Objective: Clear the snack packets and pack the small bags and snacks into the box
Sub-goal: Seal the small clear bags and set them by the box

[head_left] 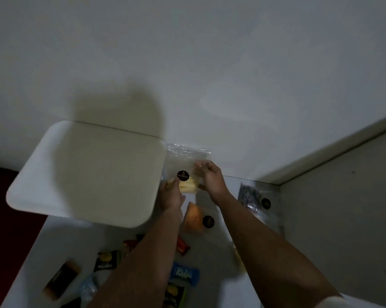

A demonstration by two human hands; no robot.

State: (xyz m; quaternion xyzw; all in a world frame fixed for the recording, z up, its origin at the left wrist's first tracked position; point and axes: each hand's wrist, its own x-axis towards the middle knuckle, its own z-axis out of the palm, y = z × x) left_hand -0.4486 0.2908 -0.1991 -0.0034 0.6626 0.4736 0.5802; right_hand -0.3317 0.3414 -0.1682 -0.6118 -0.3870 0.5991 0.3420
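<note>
Both hands hold up a clear small bag (187, 167) with pale yellow snack pieces and a dark round sticker, just right of the white box (87, 174). My left hand (171, 194) grips its lower left corner. My right hand (209, 176) pinches its right side. On the white table below lie an orange snack bag (194, 218) with a dark sticker and a dark-filled clear bag (252, 201). Several snack packets lie near me: a blue one (185, 273), a red one (182, 245), black-and-yellow ones (107, 261).
A white wall rises behind the table, and a ledge or partition (332, 174) bounds the right side. A dark red floor (5, 207) shows left of the table. A brown packet (61, 278) lies at the near left.
</note>
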